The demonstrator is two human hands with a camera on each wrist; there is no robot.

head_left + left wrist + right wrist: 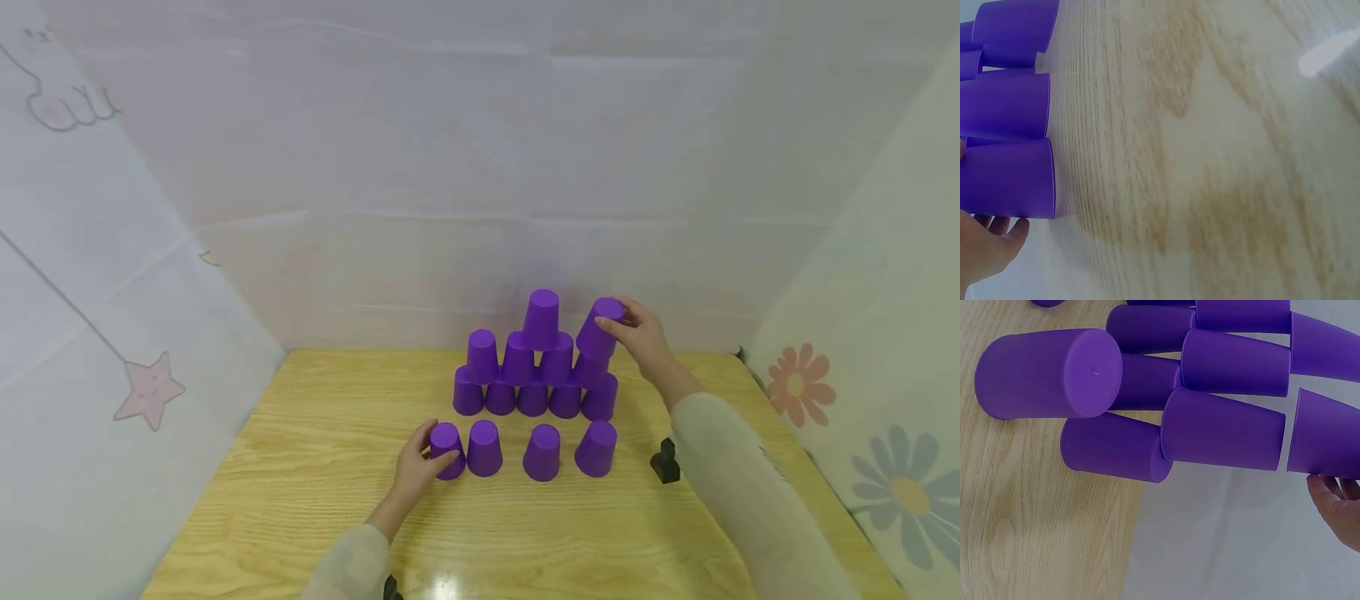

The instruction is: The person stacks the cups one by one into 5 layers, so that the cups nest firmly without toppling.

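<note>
Head view: cup (446, 444) at 8 o'clock of the stack (518, 365) gripped by left hand (415, 471); three cups (542, 454) unstacked around 6. Rows of five and four built; third has one cup (542, 321); second cup (596, 335), pinched by right hand (643, 337) at 2, unseated.

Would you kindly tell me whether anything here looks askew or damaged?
Nothing stands out: in the stack and the front row, the purple cups stand upside down, none toppled or visibly damaged. The raised cup hangs over the stack's right end, held by the right hand.
</note>
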